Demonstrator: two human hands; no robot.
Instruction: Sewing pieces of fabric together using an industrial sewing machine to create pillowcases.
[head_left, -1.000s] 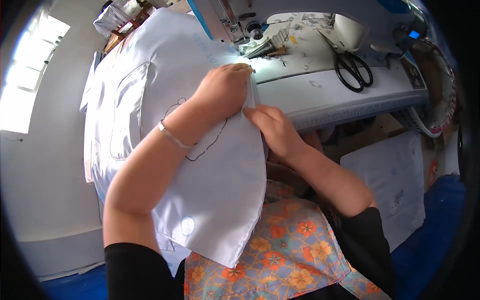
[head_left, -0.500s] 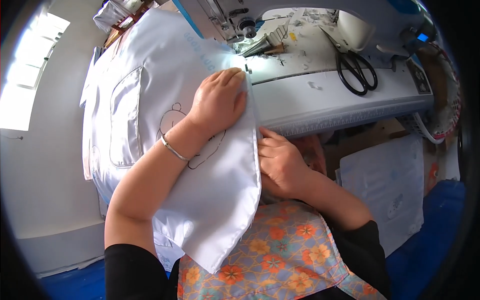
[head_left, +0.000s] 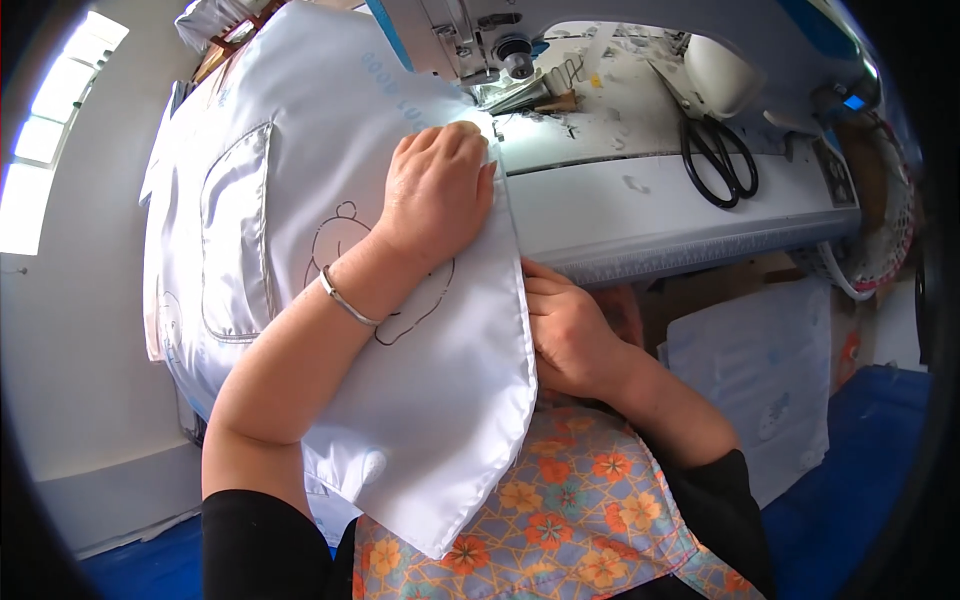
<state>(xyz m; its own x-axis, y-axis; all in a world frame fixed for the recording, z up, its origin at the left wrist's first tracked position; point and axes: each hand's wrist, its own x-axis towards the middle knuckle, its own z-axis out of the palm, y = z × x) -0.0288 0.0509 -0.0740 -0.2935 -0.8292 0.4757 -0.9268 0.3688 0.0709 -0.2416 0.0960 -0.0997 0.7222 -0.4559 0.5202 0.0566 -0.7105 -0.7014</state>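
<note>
A large white cloth panel [head_left: 450, 400] with a hemmed edge spreads from the sewing machine [head_left: 640, 30] down over my lap. It carries a stitched pocket [head_left: 235, 240], a dark-outlined animal drawing and pale blue lettering. My left hand [head_left: 440, 190] lies over the cloth beside the lit needle area, fingers bent close together and thumb along the hem. Lower on the same edge, my right hand [head_left: 570, 330] is closed on the cloth, its fingertips partly hidden at the hem. The machine's head stands just beyond my left fingertips; the needle tip is hard to make out.
Black-handled scissors [head_left: 718, 160] lie on the machine bed [head_left: 600, 215], with thread scraps and small metal tools [head_left: 535, 95] farther left. Another white cloth piece [head_left: 750, 380] hangs at the right, below a round basket [head_left: 885, 230]. A wall with a window is at the left.
The whole view has shifted slightly, with the machine and scissors a little farther right. My left hand sits slightly farther from the machine head; both hands stay on the cloth.
</note>
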